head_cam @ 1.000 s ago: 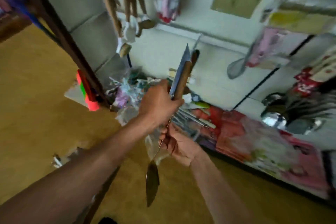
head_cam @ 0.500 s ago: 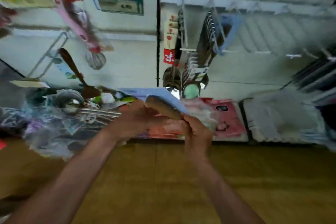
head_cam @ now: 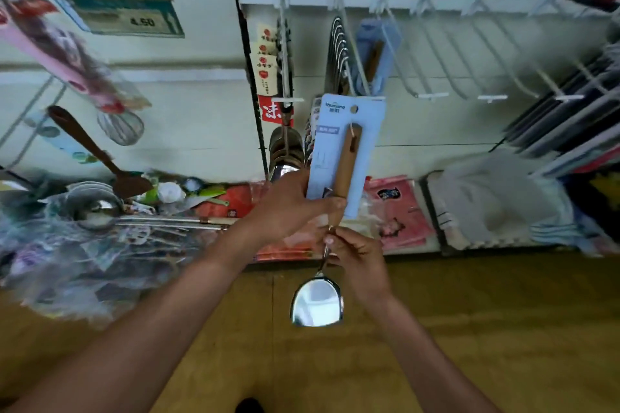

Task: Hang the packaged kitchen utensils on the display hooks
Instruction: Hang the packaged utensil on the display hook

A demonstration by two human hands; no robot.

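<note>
Blue card [head_cam: 335, 144] carrying a wooden-handled spatula [head_cam: 347, 164] stands upright mid-frame, its hole just under a hook [head_cam: 357, 60]; contact unclear. Left hand [head_cam: 295, 208] has its grip round card and handle; right hand [head_cam: 359, 251] pinches the metal shaft. Half a second ago the spatula lay tipped away, lower

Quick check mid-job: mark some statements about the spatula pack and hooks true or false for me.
The left hand grips the packaged spatula at its blue card. True.
The right hand is off the spatula. False: its fingers pinch the metal shaft.
The steel blade points upward. False: it hangs below both hands.
The white hooks to the right are bare. True.
The handle is black plastic. False: it is wooden.
</note>
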